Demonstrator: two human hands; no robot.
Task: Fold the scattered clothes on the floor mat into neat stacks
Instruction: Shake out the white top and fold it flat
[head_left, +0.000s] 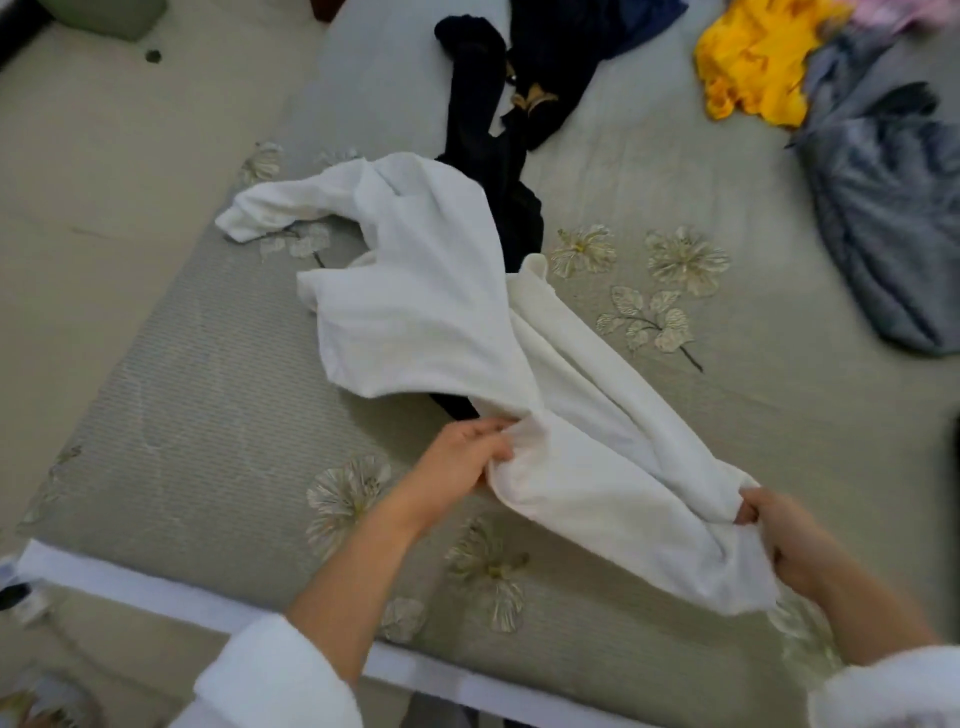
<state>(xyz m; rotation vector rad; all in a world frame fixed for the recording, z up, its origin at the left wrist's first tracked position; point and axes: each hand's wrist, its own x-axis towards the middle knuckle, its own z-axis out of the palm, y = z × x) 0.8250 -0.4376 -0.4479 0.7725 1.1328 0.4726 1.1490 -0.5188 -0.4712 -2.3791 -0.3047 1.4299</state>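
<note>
Both hands grip the white top (415, 312) low over the mat (182, 389), left hand (462, 457) and right hand (779, 530) pinching 1 end each, and its far side drapes the black garment (488, 156), which could drag along.

The fingers (748, 513) of your right hand (795, 540) are mostly buried in the folds of the white long-sleeved top (415, 322). The long black garment (483, 130) is partly hidden under that top. Right of the top, the blurred grey-blue fabric heap (883, 208) runs off the picture's edge.
</note>
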